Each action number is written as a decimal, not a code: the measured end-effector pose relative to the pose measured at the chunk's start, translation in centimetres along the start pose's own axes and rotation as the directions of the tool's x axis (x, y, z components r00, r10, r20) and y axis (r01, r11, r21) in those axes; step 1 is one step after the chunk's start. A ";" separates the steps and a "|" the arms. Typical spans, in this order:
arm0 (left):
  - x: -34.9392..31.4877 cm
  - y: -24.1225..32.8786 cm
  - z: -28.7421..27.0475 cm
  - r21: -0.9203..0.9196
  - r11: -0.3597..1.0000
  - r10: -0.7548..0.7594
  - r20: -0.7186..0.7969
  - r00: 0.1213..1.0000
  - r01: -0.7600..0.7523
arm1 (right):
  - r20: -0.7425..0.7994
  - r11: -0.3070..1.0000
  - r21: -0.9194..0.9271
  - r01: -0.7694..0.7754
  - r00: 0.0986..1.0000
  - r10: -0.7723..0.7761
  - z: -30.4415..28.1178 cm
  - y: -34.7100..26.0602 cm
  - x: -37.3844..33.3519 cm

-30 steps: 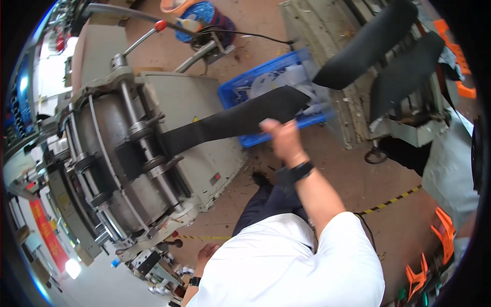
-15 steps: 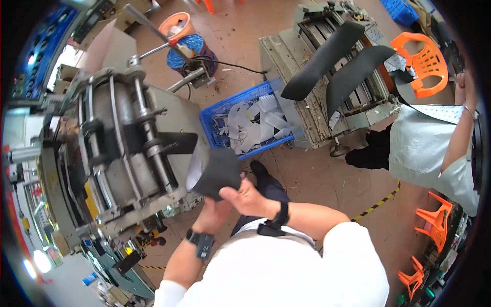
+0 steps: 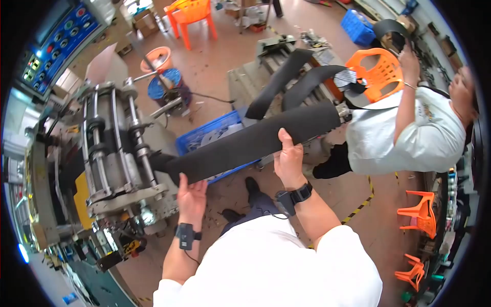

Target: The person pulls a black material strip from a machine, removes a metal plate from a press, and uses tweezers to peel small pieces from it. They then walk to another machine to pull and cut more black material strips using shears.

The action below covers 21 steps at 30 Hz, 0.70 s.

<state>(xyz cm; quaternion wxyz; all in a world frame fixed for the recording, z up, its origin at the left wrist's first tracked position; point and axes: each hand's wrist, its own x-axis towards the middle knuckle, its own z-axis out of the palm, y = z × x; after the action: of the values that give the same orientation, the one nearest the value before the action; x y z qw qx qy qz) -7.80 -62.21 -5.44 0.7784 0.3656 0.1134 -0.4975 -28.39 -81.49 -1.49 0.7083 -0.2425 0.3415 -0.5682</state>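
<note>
A long, wide black strip [image 3: 240,138] of sheet material stretches across in front of me, rising toward the right. My right hand [image 3: 290,161] grips its lower edge, thumb pressed on the top face and the fingers mostly hidden beneath. At the left end, my left hand [image 3: 192,202] holds the same edge, with the thumb against the strip and the fingertips passing under it. Beside that end, a narrower dark piece reaches toward the roller machine [image 3: 115,148] on my left; whether the two are joined I cannot tell.
Under the strip stands a blue basket [image 3: 184,146] of pale scraps. Beyond it, two black strips [image 3: 279,84] lie over another machine. A co-worker [image 3: 404,130] at the right holds up a dark curved strip [image 3: 391,28]. Orange chair [image 3: 376,74] and blue drum [image 3: 164,86] stand farther off.
The black strip, bent up short between my close hands before, is now stretched out lengthwise. My right hand has moved right and up, my left hand slightly left. The view has shifted.
</note>
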 end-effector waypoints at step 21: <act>10.4 -7.3 1.5 0.146 0.977 -0.141 -0.121 0.983 0.158 | 0.012 0.824 -0.434 0.364 0.917 -0.398 -3.2 -8.0 5.4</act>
<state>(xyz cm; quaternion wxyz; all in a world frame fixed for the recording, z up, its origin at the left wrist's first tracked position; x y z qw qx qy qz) -9.35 -72.19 -13.36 0.7006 0.4421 0.1442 -0.5411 -35.27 -88.50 1.13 0.4958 -0.4323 0.4300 -0.6184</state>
